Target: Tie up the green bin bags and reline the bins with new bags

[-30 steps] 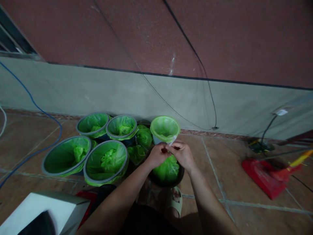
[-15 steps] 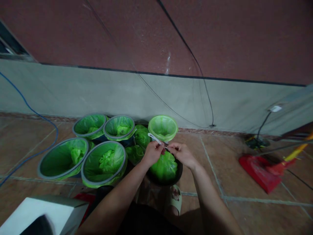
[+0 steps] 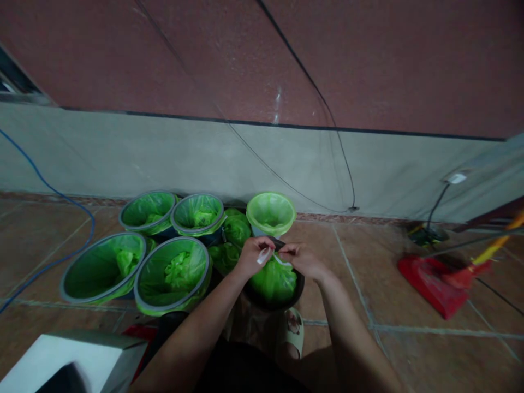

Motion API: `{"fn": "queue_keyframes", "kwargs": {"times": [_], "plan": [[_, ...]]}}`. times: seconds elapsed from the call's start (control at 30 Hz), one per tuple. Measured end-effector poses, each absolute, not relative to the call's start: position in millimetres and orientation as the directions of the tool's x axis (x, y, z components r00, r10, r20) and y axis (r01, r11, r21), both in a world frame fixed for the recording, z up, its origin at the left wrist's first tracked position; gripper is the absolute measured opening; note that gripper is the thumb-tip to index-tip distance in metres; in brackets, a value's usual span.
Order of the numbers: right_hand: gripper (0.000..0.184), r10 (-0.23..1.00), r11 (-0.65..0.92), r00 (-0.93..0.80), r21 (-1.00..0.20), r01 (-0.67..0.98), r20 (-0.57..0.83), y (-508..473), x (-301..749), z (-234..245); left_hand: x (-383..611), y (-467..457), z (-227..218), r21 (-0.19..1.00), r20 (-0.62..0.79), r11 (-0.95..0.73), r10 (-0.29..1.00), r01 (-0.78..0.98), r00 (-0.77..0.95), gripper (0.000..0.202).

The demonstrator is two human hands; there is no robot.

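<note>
My left hand [image 3: 252,257] and my right hand [image 3: 303,258] are close together over a gathered green plastic bag [image 3: 273,281]. Each pinches part of a thin white tie strip [image 3: 264,255] at the neck of the bag. A flat end of the strip shows by the left fingers, and a thinner length runs toward the right fingertips. The bag sits inside a dark round bin [image 3: 302,288] at my feet. Exactly how the strip goes around the neck is hidden by my fingers.
Several grey-rimmed bins [image 3: 172,275] with green liners stand at left. Tied green bags [image 3: 236,226] and a small lined bin [image 3: 271,213] are by the wall. A red dustpan [image 3: 434,284], blue hose [image 3: 61,194] and white box [image 3: 69,357] lie around.
The strip's free end, which stuck up to the left, now lies low by my left fingers. A white length now shows over the bag toward my right hand. My hands have drawn slightly apart.
</note>
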State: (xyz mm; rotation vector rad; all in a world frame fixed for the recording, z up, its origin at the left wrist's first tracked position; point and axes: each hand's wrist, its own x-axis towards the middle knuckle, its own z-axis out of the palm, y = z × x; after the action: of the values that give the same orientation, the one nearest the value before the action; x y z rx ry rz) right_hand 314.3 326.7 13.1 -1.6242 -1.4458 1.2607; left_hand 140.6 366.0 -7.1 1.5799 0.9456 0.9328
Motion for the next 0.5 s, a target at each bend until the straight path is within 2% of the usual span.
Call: {"fn": "queue_keyframes", "kwargs": {"times": [0.17,0.33,0.5], "plan": [[0.025,0.989,-0.137,0.001,-0.905,0.402,-0.15,330,312,11,145,362,-12,0.964,0.183,-0.233,0.931,0.125,0.316,0.018],[0.034,0.978,-0.117,-0.124,-0.938,0.327,-0.165,329,306,19,153,357,-7,0.995,0.092,-0.095,0.951,-0.003,0.296,0.012],[0.036,0.977,-0.177,-0.073,-0.955,0.239,-0.199,329,303,18,154,358,-5,0.998,0.022,-0.001,0.953,-0.069,0.301,0.01]]}}
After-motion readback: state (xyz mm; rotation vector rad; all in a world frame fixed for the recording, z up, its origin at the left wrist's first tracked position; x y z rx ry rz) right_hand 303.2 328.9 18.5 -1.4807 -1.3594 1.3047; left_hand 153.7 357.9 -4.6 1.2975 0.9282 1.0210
